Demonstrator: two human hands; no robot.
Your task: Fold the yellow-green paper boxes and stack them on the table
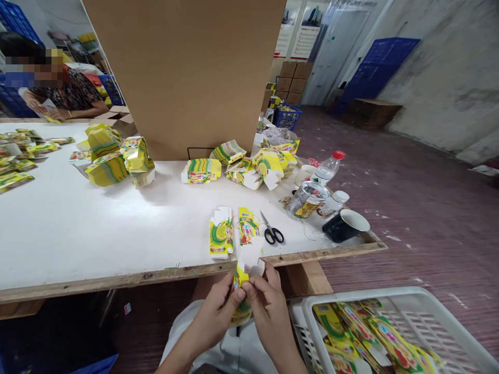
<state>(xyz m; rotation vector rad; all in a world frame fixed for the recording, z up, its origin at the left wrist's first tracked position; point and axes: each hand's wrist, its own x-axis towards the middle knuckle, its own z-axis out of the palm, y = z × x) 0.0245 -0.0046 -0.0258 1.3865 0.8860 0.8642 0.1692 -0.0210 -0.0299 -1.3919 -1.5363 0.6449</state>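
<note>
My left hand point(216, 317) and my right hand point(268, 311) meet below the table's front edge, both pinched on one small yellow-green printed carton point(242, 291) with white flaps sticking up. Just above them on the white table point(78, 228) lie two short stacks of flat cartons point(221, 232) of the same print, and black-handled scissors point(273, 234) to their right. Folded cartons point(200, 170) sit further back near the cardboard panel.
A tall cardboard panel point(183, 72) stands at the table's back. A water bottle point(327, 169), a clear jar point(307, 200) and a dark cup point(345, 224) crowd the right corner. A white basket point(429, 304) with cartons sits lower right. Another person point(58, 88) works far left.
</note>
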